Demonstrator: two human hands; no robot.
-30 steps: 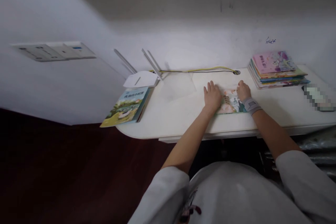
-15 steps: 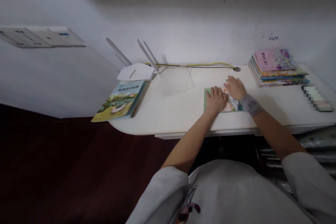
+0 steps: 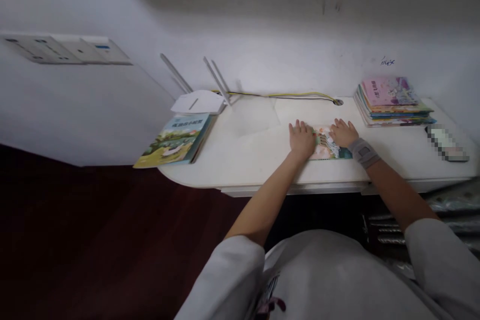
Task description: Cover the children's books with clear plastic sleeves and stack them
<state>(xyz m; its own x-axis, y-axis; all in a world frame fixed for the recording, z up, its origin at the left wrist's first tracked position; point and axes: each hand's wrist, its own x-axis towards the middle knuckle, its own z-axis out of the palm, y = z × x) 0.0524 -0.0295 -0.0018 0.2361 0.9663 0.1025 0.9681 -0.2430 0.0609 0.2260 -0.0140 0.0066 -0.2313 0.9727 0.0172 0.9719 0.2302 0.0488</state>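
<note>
A colourful picture book [image 3: 325,147] lies flat on the white desk, partly covered by both hands. My left hand [image 3: 302,141] rests over its left end with the fingers stretched out and pointing away from me. Over the upper right part lies my right hand [image 3: 344,133], its fingers spread and a grey band [image 3: 363,152] round the wrist. Neither hand is wrapped round anything. The book's left edge is hidden under my left hand.
The white desk [image 3: 225,160] bears a book stack [image 3: 392,105] at the back right and a phone [image 3: 446,144] beside it. More books [image 3: 176,140] overhang its left end, before a white router [image 3: 198,102]. Cables [image 3: 292,95] run to a desk hole.
My left hand has slid left over the book's left end, uncovering more of the middle. My right hand has come down a little and to the right onto the page. The camera view shifted slightly.
</note>
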